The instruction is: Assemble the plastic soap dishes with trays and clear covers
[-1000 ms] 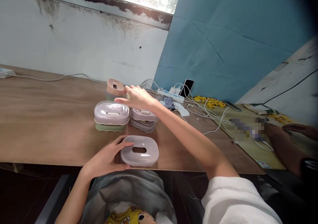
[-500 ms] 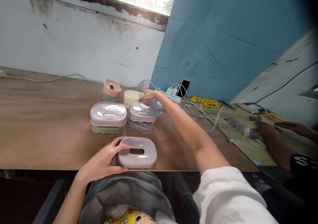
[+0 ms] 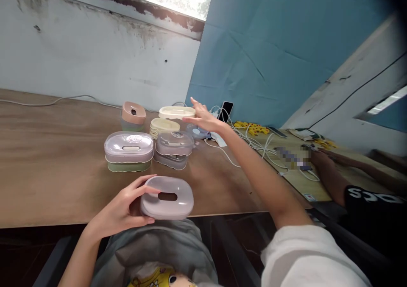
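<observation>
My left hand point(image 3: 124, 206) is closed on the left end of a pale lilac oval cover point(image 3: 181, 193) with a slot in its top, at the table's front edge. Farther back, my right hand point(image 3: 205, 118) pinches the right end of a cream oval tray point(image 3: 173, 112). That tray is raised over a stack of similar cream trays point(image 3: 163, 126). In front of the stack are grey-lilac oval boxes point(image 3: 174, 140) with a clear lid. Left of these stands a lilac and green oval box point(image 3: 129, 151), also clear-lidded.
A peach oval cover point(image 3: 133, 113) sits on a box at the back. Bluish clear lids point(image 3: 196, 131) lie beside my right hand. White cables point(image 3: 270, 149), a phone point(image 3: 225, 111) and a yellow item point(image 3: 251, 128) are at the right. Another person's arm point(image 3: 330, 174) rests on the adjoining table.
My right hand has lifted a cream tray off the stack, up and to the right. My left hand keeps its hold on the lilac cover. The view has turned slightly right.
</observation>
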{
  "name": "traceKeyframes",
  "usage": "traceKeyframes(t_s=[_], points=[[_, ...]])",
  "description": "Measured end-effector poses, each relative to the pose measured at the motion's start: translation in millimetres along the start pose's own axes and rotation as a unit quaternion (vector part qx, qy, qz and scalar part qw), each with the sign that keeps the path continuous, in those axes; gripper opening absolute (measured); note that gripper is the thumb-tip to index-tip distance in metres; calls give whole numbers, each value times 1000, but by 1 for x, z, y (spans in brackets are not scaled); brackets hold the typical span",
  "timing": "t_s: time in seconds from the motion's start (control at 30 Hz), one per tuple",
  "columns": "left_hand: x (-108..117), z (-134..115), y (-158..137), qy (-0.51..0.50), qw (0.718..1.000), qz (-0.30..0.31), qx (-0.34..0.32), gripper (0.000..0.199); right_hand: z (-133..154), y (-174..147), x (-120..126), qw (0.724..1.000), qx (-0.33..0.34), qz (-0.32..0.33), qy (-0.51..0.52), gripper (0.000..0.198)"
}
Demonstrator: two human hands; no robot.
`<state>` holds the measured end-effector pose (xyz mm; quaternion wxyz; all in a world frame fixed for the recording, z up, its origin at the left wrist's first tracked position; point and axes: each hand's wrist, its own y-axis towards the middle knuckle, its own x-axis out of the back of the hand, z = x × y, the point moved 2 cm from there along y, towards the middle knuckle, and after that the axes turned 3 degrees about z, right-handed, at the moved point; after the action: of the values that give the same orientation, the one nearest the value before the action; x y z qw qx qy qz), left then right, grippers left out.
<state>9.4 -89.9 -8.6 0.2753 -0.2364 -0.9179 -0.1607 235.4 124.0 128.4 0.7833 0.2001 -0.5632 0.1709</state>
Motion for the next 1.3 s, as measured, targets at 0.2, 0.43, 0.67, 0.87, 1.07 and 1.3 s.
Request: traceKeyframes(t_s=[0.2,0.43,0.67,0.87,1.07,1.3], points=[[0,7,-7,-228,962,-120,-93,81,-16,-129,2,993,66,-70,63,88],[4,6,-8,-233,934,-266,-46,87,-12,-210,-71,995,14,-9,99,88],[-3,6,-1,-113,983,-132,55,87,18,-195,-124,980,24,-6,197,106],[-3,2,3,9,999,-30,34,61,19,-191,-145,948,5,11,318,126],[-4,0,4,63,997,-1,37,55,24,-193,-147,890,17,25,454,132],[-5,0,5,92,995,-3,45,52,19,-184,-136,868,53,82,487,130]])
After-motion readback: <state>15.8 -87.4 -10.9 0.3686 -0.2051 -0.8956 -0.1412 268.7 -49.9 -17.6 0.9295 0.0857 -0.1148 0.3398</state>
